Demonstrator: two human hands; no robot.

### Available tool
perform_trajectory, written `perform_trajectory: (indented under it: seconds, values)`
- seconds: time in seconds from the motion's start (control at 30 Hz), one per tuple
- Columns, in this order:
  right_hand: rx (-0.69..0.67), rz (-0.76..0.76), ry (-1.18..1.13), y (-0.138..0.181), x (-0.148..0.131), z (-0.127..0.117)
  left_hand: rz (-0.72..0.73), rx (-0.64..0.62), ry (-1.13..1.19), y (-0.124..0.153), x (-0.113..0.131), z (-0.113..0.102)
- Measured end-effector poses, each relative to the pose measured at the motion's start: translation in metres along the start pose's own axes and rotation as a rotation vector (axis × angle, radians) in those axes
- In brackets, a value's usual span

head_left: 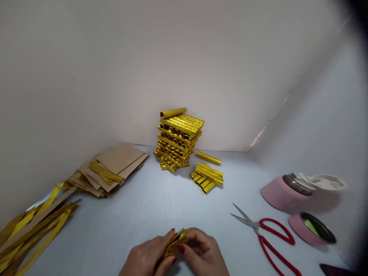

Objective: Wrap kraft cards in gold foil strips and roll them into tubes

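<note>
Between your hands, a folded strip of gold foil (176, 243) is pinched by your left hand (146, 255) and your right hand (202, 251). Both hands are closed on it, and your fingers hide much of its shape. Its long axis slants from low by your left palm up toward your right fingers, and neither hand looks clearly nearer to it.

Straight ahead of your hands, well apart from them, rises a tall stack of gold foil sticks (178, 140) in crossed layers. Just to the right of the stack, a small pile of gold foil sticks (206, 177) lies on the white surface (143, 209).

Far to the left of your left hand are kraft paper strips (110, 170) and loose gold foil strips (34, 237). To the right of your right hand lie red-handled scissors (276, 230), their blades pointing ahead and left. Beyond them lie a pink flask (283, 191) and a pink lid (312, 229).
</note>
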State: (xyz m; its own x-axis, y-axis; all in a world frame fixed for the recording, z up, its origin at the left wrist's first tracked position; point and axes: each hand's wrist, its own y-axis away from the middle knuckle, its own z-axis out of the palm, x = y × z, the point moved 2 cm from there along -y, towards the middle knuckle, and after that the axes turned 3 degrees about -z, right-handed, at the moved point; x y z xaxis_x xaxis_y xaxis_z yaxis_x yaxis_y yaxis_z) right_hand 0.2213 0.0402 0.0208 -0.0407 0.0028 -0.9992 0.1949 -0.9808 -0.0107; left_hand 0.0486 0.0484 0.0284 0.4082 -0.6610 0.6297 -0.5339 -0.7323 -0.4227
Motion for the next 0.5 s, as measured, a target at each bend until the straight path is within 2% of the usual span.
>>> perform_trajectory:
  seconds: [0.1, 0.27, 0.4, 0.5]
  values:
    - [0.065, 0.012, -0.002, 0.0016, 0.0041, -0.0044, 0.005, 0.011, -0.01, 0.0001, 0.0, -0.0011]
    - [0.1, -0.04, 0.047, 0.002, 0.0, -0.0072, 0.005, 0.009, -0.007, -0.0012, 0.0016, -0.0024]
    - [0.073, -0.066, 0.095, 0.0018, -0.0034, -0.0074, 0.031, -0.003, -0.048, -0.0028, 0.0008, -0.0036]
    - [0.086, -0.059, 0.006, 0.0027, -0.0012, -0.0064, 0.051, 0.01, -0.124, -0.0045, -0.0008, -0.0066]
